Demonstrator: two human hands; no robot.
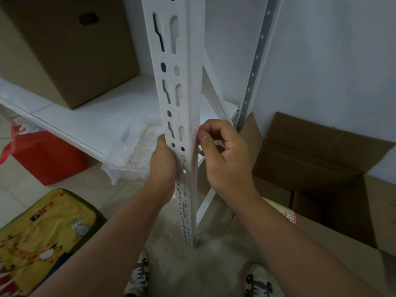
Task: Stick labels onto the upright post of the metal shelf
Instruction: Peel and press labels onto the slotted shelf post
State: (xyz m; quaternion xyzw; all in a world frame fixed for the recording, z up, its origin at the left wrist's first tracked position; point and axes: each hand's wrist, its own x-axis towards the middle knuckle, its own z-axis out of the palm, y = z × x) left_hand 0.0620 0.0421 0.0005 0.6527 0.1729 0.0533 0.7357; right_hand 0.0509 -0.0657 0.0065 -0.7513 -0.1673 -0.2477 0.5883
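Note:
The white upright post of the metal shelf runs from the top of the view down to the floor, with slotted holes along its left face. My left hand grips the post from the left, below the shelf board. My right hand is on the post's right edge, thumb and forefinger pinched together against the corner. A small pinkish bit shows under the thumb; I cannot tell whether it is a label. No label is plainly visible on the post.
A white shelf board carries a brown cardboard box. A clear plastic tray sits under it. An open carton stands at right, a red bag and a yellow cushion at left.

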